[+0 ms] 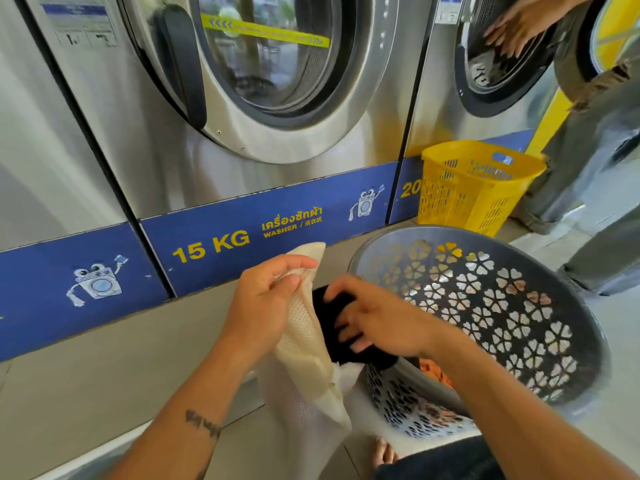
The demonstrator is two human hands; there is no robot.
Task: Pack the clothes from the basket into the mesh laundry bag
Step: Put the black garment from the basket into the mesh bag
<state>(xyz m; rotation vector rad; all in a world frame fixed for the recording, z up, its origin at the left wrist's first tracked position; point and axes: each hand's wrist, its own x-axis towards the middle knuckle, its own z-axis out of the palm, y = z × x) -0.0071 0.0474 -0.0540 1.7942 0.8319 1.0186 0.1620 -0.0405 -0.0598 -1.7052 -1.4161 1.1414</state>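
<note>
— What's on your left?

— A row of steel front-loading washing machines with a blue band along the bottom; the one straight ahead has a round glass door and reads "15 KG". Below it, my left hand is closed in a pinch on the upper edge of the cream mesh laundry bag, thumb on top, fingers curled under the fabric. The bag hangs down from that grip toward the tiled floor, its mouth facing right.

— And your other hand?

— My right hand sits just beside the left, at the bag's mouth. Its fingers are curled around a black garment and grip it, and the garment lies against the bag's opening, between the bag and the basket. How far inside it is, I cannot tell.

— Where's the basket?

— Right of the bag, touching it: a round grey plastic laundry basket with flower-shaped cut-outs, tilted toward me. My right forearm crosses its near rim. Some orange cloth shows low inside it.

— Anything farther right?

— A yellow slatted plastic basket stands upright on the floor behind the grey one, by the next machine. Another person stands there, a hand at that machine's open drum.
</note>
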